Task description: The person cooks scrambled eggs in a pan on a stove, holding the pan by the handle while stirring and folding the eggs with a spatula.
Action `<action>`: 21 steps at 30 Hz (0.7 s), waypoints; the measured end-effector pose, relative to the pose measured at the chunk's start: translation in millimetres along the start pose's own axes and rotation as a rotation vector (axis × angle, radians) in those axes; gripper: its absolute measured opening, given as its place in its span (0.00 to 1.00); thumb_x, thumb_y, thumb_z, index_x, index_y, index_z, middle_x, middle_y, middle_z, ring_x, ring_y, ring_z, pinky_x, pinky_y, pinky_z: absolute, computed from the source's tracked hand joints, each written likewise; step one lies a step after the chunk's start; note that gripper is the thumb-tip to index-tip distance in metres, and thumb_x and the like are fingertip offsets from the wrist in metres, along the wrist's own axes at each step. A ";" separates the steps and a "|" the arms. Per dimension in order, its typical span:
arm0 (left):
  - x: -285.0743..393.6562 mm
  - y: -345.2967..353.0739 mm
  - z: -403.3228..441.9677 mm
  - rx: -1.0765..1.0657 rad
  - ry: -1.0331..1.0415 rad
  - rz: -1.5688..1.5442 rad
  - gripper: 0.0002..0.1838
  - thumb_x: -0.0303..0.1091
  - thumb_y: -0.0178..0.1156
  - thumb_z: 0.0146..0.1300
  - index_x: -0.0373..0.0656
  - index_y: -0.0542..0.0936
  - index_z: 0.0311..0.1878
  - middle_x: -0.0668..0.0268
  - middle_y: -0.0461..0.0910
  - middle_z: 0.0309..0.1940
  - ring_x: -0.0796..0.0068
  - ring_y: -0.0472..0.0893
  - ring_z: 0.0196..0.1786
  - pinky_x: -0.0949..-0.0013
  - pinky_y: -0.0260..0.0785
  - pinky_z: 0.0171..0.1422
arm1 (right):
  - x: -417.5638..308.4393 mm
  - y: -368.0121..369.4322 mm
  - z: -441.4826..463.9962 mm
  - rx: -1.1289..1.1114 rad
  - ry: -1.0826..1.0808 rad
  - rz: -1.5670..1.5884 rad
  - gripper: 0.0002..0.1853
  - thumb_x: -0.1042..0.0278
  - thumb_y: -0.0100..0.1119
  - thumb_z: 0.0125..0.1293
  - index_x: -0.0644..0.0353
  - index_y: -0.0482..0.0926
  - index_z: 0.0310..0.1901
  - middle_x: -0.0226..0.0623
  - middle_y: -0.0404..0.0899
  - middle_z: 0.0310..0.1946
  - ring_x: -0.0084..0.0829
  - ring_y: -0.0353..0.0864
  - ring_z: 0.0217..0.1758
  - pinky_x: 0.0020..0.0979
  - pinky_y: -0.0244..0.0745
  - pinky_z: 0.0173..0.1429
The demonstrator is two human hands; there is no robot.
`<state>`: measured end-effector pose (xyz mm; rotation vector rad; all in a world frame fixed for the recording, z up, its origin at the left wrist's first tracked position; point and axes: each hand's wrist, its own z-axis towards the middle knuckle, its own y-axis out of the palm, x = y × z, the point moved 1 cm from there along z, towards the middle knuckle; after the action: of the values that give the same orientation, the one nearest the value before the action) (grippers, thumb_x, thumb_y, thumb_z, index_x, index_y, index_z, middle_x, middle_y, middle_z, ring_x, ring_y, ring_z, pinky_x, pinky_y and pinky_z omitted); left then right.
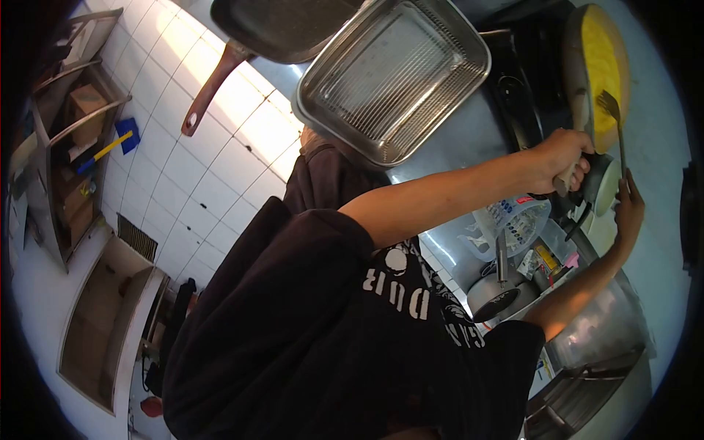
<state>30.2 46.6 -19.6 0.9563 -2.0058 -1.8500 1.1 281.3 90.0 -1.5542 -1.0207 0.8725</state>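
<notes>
My left hand point(566, 160) is closed around the handle point(563, 185) of a frying pan point(579, 110); the handle's end sticks out below my fist. A yellow, egg-like layer point(603, 55) covers the pan's inside. In my right hand point(629, 207) is a fork point(621, 139), held by the end of its handle. Its tines point into the pan, over the yellow food near the edge; whether they touch it I cannot tell. A pale round dish point(607, 187) sits below the pan, beside both hands.
A ribbed metal baking tray point(392, 73) and a dark pan point(286, 26) with a brown handle stand on the left. A black stove point(517, 92) adjoins the frying pan. Nearer me are a clear plastic basket point(513, 220) and a saucepan point(499, 293). A blue dustpan point(128, 136) lies beyond.
</notes>
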 end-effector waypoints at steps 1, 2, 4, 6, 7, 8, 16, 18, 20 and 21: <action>0.3 -1.0 -0.4 -0.014 0.001 -0.003 0.08 0.31 0.48 0.56 0.47 0.59 0.33 0.70 0.61 0.20 0.85 0.58 0.17 0.80 0.52 0.18 | 6.3 4.3 6.4 0.025 -0.028 0.072 0.21 0.57 0.53 0.63 0.50 0.72 0.57 0.25 0.67 0.18 0.14 0.59 0.16 0.21 0.55 0.19; 0.4 -1.1 -1.1 -0.027 0.003 -0.005 0.08 0.31 0.49 0.56 0.47 0.59 0.33 0.70 0.61 0.20 0.85 0.58 0.17 0.80 0.52 0.18 | 5.1 8.9 7.8 0.041 -0.036 0.103 0.21 0.57 0.53 0.63 0.50 0.72 0.57 0.25 0.66 0.18 0.14 0.59 0.16 0.21 0.55 0.19; 1.4 0.7 -3.1 -0.012 -0.006 0.013 0.08 0.31 0.49 0.56 0.47 0.59 0.33 0.70 0.61 0.20 0.86 0.58 0.17 0.80 0.52 0.18 | -6.4 15.5 5.3 0.050 -0.031 0.155 0.20 0.58 0.53 0.63 0.51 0.72 0.57 0.25 0.66 0.18 0.14 0.59 0.15 0.21 0.55 0.19; 1.9 1.7 -4.4 0.017 -0.014 0.025 0.09 0.31 0.51 0.55 0.48 0.59 0.32 0.71 0.62 0.20 0.86 0.58 0.17 0.81 0.52 0.18 | -9.8 22.7 4.6 0.076 -0.033 0.183 0.21 0.58 0.52 0.63 0.51 0.72 0.57 0.25 0.66 0.18 0.15 0.59 0.16 0.22 0.56 0.20; 2.2 1.8 -4.9 0.014 -0.024 0.038 0.09 0.31 0.51 0.55 0.48 0.59 0.32 0.71 0.62 0.20 0.86 0.58 0.17 0.81 0.52 0.18 | -7.8 27.4 5.5 0.090 -0.041 0.206 0.21 0.57 0.52 0.63 0.52 0.72 0.57 0.25 0.65 0.17 0.15 0.59 0.17 0.22 0.56 0.21; 2.8 2.3 -5.6 0.026 -0.032 0.029 0.09 0.31 0.51 0.55 0.48 0.59 0.32 0.71 0.62 0.20 0.86 0.58 0.17 0.81 0.52 0.17 | -8.2 30.4 5.4 0.128 -0.097 0.176 0.22 0.55 0.52 0.63 0.52 0.71 0.57 0.25 0.64 0.17 0.16 0.59 0.19 0.24 0.58 0.24; 6.4 7.4 -8.0 0.087 -0.069 0.104 0.08 0.32 0.51 0.57 0.45 0.64 0.37 0.74 0.61 0.18 0.87 0.57 0.16 0.82 0.50 0.17 | 10.1 -40.4 -43.2 0.177 -0.174 0.077 0.20 0.56 0.52 0.63 0.47 0.73 0.56 0.25 0.63 0.19 0.17 0.52 0.20 0.22 0.53 0.23; 6.0 7.2 -10.6 0.105 -0.081 0.111 0.07 0.32 0.51 0.57 0.45 0.64 0.36 0.74 0.61 0.18 0.87 0.57 0.16 0.82 0.50 0.16 | -10.9 -79.2 -67.8 0.045 -0.017 -0.028 0.20 0.59 0.52 0.62 0.52 0.72 0.56 0.32 0.73 0.24 0.18 0.63 0.24 0.22 0.62 0.30; 6.5 5.4 -7.9 0.069 -0.106 0.087 0.07 0.33 0.51 0.58 0.45 0.66 0.37 0.74 0.61 0.18 0.87 0.57 0.15 0.82 0.49 0.16 | 5.3 -87.6 -65.8 0.020 -0.167 -0.055 0.20 0.61 0.52 0.62 0.56 0.72 0.56 0.36 0.77 0.31 0.21 0.69 0.31 0.23 0.65 0.38; 6.4 3.5 -5.8 0.061 -0.109 0.090 0.07 0.33 0.52 0.58 0.45 0.66 0.37 0.74 0.60 0.18 0.87 0.57 0.15 0.82 0.48 0.16 | 0.2 -95.6 -69.0 -0.003 -0.321 -0.093 0.20 0.63 0.52 0.62 0.59 0.72 0.56 0.41 0.80 0.38 0.23 0.75 0.38 0.25 0.68 0.45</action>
<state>27.8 38.0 -16.9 0.7820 -2.1427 -1.8397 47.4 266.4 197.5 -1.3835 -1.3118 1.0771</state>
